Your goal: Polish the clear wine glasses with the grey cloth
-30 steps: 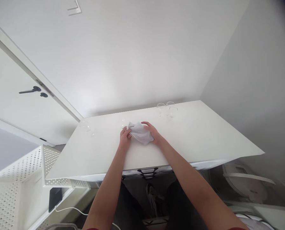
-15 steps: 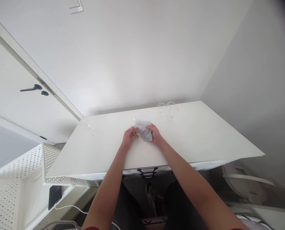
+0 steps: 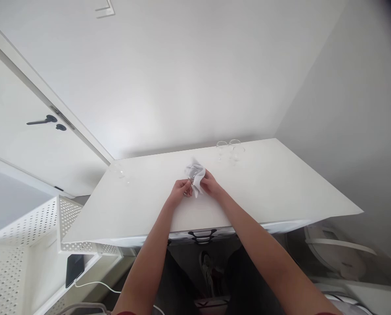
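Observation:
My left hand is closed on the lower part of a clear wine glass, whose bowl tilts away to the right. A light grey cloth is wrapped around the bowl, hiding much of it. Behind that cloth my right hand is closed on it, pressing it to the glass from the right. Both hands are just above the white tabletop. Farther back stand several clear stemmed glasses. More clear glassware, hard to make out, is at the back left.
A white wall rises behind the top. To the left are a door with a black handle and a white pegboard shelf with a dark phone or tablet. Black drawer handles show at the front edge.
The cloth has come over the wine glass's bowl and now wraps it. My right hand has shifted slightly left, and the glass has tipped to the right.

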Demonstrator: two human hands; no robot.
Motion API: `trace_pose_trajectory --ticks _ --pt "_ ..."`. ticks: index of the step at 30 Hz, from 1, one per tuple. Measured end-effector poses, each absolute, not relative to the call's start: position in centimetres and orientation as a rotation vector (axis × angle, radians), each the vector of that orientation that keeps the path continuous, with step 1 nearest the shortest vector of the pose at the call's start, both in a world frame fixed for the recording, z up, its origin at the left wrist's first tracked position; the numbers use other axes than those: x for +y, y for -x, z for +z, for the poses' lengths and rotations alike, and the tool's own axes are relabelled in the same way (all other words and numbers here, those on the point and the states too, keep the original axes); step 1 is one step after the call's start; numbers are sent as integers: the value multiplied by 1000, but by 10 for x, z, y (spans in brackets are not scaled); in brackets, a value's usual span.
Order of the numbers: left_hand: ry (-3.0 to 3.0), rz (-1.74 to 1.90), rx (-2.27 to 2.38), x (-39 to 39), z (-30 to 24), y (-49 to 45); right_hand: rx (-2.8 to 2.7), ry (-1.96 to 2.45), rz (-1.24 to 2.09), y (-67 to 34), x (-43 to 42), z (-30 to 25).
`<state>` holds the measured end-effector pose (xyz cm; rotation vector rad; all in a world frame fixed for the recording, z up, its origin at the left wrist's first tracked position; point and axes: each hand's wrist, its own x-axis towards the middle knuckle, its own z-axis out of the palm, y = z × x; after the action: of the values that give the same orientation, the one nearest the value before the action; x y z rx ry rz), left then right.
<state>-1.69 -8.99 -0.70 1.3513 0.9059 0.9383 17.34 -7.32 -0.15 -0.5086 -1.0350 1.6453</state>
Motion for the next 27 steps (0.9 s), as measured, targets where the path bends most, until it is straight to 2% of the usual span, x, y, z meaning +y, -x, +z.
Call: trace_pose_trajectory --ticks 8,11,18,24,27 --pt "-1311 737 766 -93 2 18 -1062 408 1671 -180 -73 -3" --pt "-1350 840 853 -93 1 17 -1060 466 1710 -177 -72 -3" --pt "-1375 1005 1091 -95 -3 7 -1059 682 1556 -166 -73 -2" --pt "-1332 745 884 -98 -2 12 -1031 597 1691 -178 -75 -5" --pt "-1404 843 1016 -98 -7 9 -1024 653 1544 -175 -76 -4"
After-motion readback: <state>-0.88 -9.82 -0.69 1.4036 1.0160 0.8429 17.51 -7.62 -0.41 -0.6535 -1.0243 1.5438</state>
